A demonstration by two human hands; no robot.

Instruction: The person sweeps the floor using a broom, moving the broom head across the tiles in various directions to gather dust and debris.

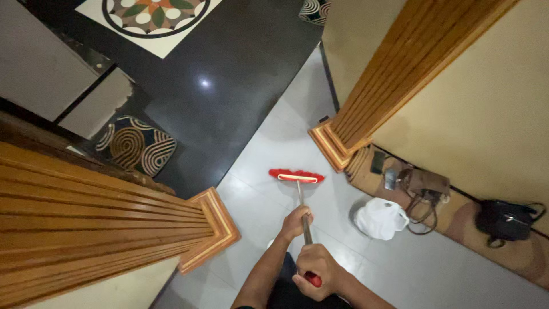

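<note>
At about four o'clock a white plastic bag (380, 218) sits on the pale grey floor (423, 269), with a brown handbag (424, 186) just beside it at three o'clock and a black bag (506, 220) further right, both on a patterned rug (457, 214) along the cream wall (492, 109). Ribbed wooden door posts (394, 68) stand at one and eight o'clock. At eleven o'clock lies glossy black flooring (229, 103) with a floral medallion (151, 14) and a swirl-patterned mat (137, 146).

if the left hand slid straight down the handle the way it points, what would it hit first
Probably the red broom head at the bottom of the thin metal handle. The left hand grips that handle pointing toward it, with only bare shaft between them; depth is hard to judge.
</note>
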